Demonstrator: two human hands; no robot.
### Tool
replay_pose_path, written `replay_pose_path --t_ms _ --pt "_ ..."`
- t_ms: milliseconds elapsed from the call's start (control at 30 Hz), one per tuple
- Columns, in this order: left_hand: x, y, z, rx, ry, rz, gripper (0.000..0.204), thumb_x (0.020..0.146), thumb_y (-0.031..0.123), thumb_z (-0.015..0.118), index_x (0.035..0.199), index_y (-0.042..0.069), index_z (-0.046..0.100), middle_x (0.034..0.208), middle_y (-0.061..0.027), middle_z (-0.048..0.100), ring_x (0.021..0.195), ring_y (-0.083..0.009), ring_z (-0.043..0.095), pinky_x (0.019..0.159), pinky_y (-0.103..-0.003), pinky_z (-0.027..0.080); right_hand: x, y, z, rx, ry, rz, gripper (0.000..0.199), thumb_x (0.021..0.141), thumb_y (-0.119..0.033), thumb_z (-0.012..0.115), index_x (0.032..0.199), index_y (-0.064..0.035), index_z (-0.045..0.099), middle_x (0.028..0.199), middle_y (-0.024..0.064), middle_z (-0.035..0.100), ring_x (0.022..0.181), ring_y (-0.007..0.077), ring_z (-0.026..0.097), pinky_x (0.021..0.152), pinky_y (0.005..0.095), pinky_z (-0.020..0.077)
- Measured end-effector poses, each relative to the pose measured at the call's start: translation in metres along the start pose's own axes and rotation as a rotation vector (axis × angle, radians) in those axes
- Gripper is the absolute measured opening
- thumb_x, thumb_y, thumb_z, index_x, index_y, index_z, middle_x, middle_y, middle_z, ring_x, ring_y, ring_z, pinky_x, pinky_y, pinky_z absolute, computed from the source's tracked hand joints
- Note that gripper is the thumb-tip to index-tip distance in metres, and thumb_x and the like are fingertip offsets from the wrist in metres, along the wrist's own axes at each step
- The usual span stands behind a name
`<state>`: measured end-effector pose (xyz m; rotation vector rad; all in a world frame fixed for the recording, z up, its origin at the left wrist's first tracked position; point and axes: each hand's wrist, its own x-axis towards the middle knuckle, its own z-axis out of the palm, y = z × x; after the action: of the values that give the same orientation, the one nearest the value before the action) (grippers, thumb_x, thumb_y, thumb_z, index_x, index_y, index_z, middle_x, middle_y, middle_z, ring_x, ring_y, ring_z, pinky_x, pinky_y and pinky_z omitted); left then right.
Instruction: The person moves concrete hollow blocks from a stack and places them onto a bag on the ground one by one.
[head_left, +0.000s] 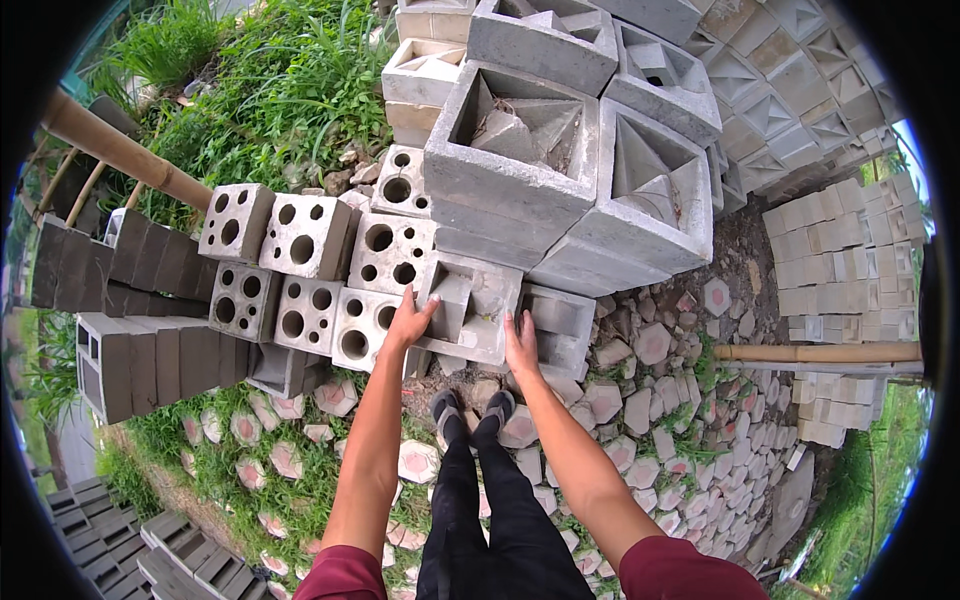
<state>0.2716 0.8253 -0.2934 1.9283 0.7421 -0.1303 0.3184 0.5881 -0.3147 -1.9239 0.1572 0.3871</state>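
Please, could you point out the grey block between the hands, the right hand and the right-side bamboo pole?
Grey block (474,308): head view, its recessed middle.
Right hand (521,348): head view, back of hand.
Bamboo pole (818,353): head view, its middle.

Outdoors, daylight. On my feed, right-hand bamboo pole (820,353) for landmark: pale block stacks (850,265) either side, hexagonal pavers (418,462), greenery (260,110) leftward.

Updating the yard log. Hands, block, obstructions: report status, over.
Left hand and right hand at opposite sides of grey recessed block. Perforated blocks close on left. Larger stacked blocks just beyond.
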Motion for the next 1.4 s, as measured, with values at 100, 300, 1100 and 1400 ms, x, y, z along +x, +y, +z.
replay_pose_path --t_ms 100,300,1100,1400 --pt "0.005 0.003 0.003 -0.146 -0.141 -0.076 0.082 0.084 0.045 0.067 0.143 0.0 0.033 0.128 -0.0193 0.054 0.118 -0.0265 0.052 0.1 -0.034 0.039 0.0 0.007 0.002 -0.007 -0.094 0.003 0.089 0.081 -0.041 0.069 0.144 0.0031 0.025 0.135 0.0268 0.046 0.125 0.035 0.047 0.103 0.0393 0.0367" --pt "-0.001 -0.008 0.006 -0.325 -0.221 -0.028 0.078 0.075 -0.002 0.062 0.146 0.007 0.032 0.122 -0.0121 0.058 0.109 -0.021 0.054 0.097 -0.031 0.04 0.0 0.002 0.006 -0.162 -0.048 0.036 0.079 0.078 -0.019 0.069 0.142 0.002 0.027 0.126 0.0283 0.053 0.116 0.0383 0.054 0.098 0.041 0.0424" --pt "-0.26 0.067 -0.025 -0.707 -0.336 -0.393 0.071 0.084 0.037 0.068 0.136 -0.003 0.04 0.132 -0.0178 0.049 0.124 -0.0265 0.045 0.107 -0.037 0.031 -0.257 -0.067 -0.156 -0.117 -0.114 -0.036 0.048 0.079 -0.008 0.062 0.124 0.0018 0.051 0.106 0.0132 0.066 0.096 0.0192 0.062 0.084 0.0325 0.0484" --pt "-0.336 0.173 0.011 -0.666 -0.524 -0.235 0.07 0.085 0.033 0.068 0.135 -0.007 0.039 0.128 -0.0177 0.052 0.121 -0.0241 0.048 0.102 -0.034 0.036 -0.337 -0.105 -0.257 1.022 -0.069 0.423 0.077 0.091 -0.06 0.046 0.144 -0.0059 0.034 0.141 0.011 0.044 0.127 0.0225 0.044 0.105 0.0377 0.0355"
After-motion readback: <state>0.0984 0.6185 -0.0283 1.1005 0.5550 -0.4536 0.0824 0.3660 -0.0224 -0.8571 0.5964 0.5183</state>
